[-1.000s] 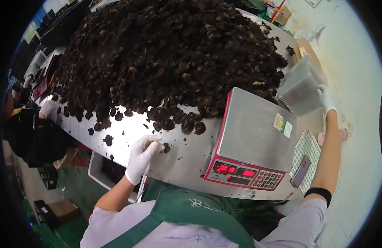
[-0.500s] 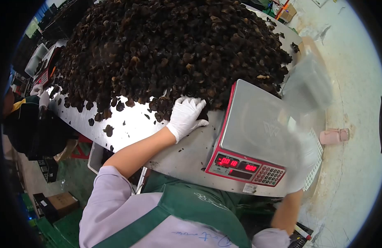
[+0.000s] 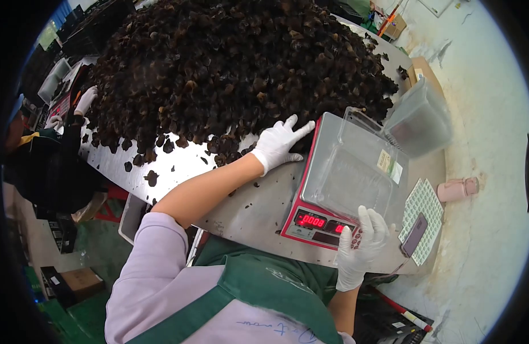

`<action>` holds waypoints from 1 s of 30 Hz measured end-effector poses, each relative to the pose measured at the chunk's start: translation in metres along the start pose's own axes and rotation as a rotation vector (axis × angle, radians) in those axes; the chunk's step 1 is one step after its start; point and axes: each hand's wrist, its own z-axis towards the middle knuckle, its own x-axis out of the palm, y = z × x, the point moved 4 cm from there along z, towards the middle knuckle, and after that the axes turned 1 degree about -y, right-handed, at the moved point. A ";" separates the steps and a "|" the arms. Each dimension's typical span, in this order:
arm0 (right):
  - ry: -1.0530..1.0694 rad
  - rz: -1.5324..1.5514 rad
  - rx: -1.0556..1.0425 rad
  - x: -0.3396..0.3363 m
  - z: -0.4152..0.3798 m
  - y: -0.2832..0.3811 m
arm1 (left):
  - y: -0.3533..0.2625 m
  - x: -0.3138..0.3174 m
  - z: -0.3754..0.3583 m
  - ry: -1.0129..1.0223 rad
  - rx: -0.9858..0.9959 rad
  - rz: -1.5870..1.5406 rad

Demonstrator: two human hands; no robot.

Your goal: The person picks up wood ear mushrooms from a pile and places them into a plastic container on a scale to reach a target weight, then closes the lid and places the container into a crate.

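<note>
My left hand (image 3: 281, 143), in a white glove, is open with fingers spread at the left edge of the electronic scale (image 3: 304, 232), beside the heap of dark wood-ear-like mushrooms (image 3: 236, 86). On the scale's grey platform lies a clear plastic box (image 3: 356, 166) with a small label. My right hand (image 3: 364, 246), also gloved, is held over the scale's keypad, its thumb and fingers apart. Its fingertips are right at the box's near edge. The red digits on the scale are lit.
More clear plastic boxes (image 3: 422, 123) stand right of the scale. A phone (image 3: 414, 235) rests on a pale green perforated mat (image 3: 425, 209), near a pink bottle (image 3: 458, 189). At the far left, another person's gloved hand (image 3: 87, 100) reaches to the heap. A wall borders the right side.
A clear box now lies on the scale. My right hand has moved left to its near edge; my left hand has moved off the mushrooms toward the scale. The display reading differs.
</note>
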 end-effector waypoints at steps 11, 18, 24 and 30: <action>0.001 0.050 -0.004 0.004 -0.009 -0.004 | 0.017 -0.012 -0.050 -0.070 0.047 -0.239; 0.052 0.034 -0.039 0.025 -0.001 0.006 | -0.039 -0.103 -0.047 -0.350 0.024 -0.579; 0.055 0.036 -0.038 0.020 0.004 0.018 | -0.132 -0.088 0.001 -0.228 0.478 -0.335; 0.015 0.015 -0.042 0.019 -0.006 0.005 | -0.136 -0.081 0.005 -0.121 0.547 -0.268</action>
